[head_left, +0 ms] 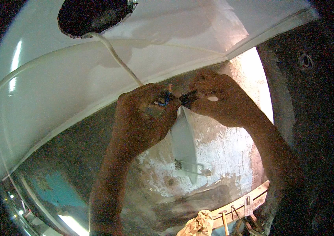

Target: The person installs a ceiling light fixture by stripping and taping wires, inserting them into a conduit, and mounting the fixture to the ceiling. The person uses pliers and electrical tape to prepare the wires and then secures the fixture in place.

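Observation:
Both my hands are raised close together below a white ceiling. Closed fingers of my left hand (pixel 145 116) grip the end of a white cable (pixel 115 57) that comes down out of a ceiling hole. A blue wire (pixel 167 99) and a bare copper-coloured tip show at those fingers. My right hand (pixel 220 100) pinches a small black piece (pixel 187 98) right beside the left fingertips; its exact kind is unclear. Under the hands hangs a pale, thin lamp fixture (pixel 184 141), seen nearly edge-on, with a coil spring and wire clip (pixel 192 167). How it attaches is hidden.
The round, ragged ceiling hole (pixel 94 17) is at upper left. A wall box with wires (pixel 305 61) sits at the right. Below, a wooden plank (pixel 259 192) carries a hammer (pixel 224 222), other tools and crumpled brown paper (pixel 198 225). A lit tube (pixel 72 225) glows at lower left.

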`<state>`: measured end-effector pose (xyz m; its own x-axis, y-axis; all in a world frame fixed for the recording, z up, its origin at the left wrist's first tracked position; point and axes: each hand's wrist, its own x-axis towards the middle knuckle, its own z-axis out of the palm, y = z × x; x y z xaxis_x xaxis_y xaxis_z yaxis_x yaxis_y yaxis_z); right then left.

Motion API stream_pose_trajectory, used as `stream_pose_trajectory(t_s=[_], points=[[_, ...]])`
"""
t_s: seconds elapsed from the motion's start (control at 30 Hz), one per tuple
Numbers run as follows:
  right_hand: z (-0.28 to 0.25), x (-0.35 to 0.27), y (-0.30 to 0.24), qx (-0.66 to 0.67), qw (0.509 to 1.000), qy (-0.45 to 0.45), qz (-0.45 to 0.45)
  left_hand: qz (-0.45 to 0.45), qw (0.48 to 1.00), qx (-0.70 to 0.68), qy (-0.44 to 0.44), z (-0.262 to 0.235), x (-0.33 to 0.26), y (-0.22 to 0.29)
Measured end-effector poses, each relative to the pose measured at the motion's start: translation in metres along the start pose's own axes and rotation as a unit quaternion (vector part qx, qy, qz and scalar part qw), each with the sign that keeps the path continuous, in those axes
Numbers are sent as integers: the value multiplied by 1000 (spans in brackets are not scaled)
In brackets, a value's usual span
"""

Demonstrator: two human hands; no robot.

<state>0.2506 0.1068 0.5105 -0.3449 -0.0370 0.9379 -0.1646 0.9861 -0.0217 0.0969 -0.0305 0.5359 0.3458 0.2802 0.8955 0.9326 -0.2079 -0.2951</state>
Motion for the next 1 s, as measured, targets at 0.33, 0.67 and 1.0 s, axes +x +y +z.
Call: stream_pose_trajectory(t_s=[0.33,0.67,1.0], points=[[33,-2,3,445,890,100,6,14,999,-36,-34,-3,3,-3],[21,-19,15,-53,991,124,-26,-23,998,-52,6,-1,-1,-4],[18,-9,11,374,924,78,20,-10,995,-93,-23,4,3,-7]])
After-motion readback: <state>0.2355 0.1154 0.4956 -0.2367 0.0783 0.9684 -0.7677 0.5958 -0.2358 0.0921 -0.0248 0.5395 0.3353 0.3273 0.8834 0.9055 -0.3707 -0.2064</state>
